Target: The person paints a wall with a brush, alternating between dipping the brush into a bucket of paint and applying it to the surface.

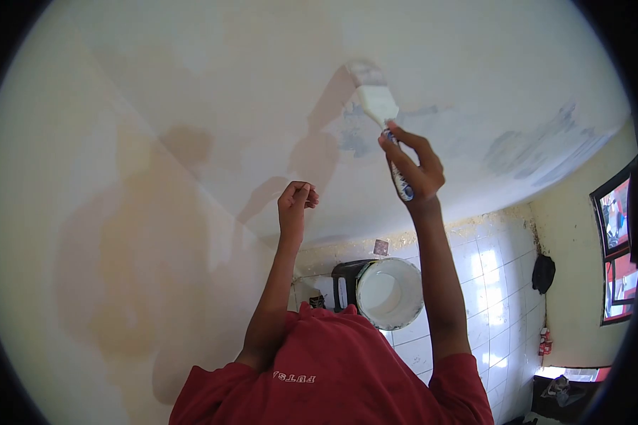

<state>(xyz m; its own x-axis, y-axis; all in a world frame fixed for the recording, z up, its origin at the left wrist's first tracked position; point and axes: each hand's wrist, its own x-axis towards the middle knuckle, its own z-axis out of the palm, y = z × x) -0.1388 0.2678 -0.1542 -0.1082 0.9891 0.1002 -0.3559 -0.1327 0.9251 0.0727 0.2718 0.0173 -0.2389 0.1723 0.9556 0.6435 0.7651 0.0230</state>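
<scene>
The right hand's [420, 170] grip is closed round the blue-and-white patterned handle of a wide, pale-bristled paintbrush [378, 103], held bristles up against the off-white painted wall [262, 78], just above a grey patch [354, 133]. The left hand [297, 202] is raised nearby, its grip loosely curled; whether it holds anything, I cannot tell. Below, a round white bucket [415, 312] containing whitish liquid is beside a black object [343, 289], above the glossy white tiled floor [485, 297]
</scene>
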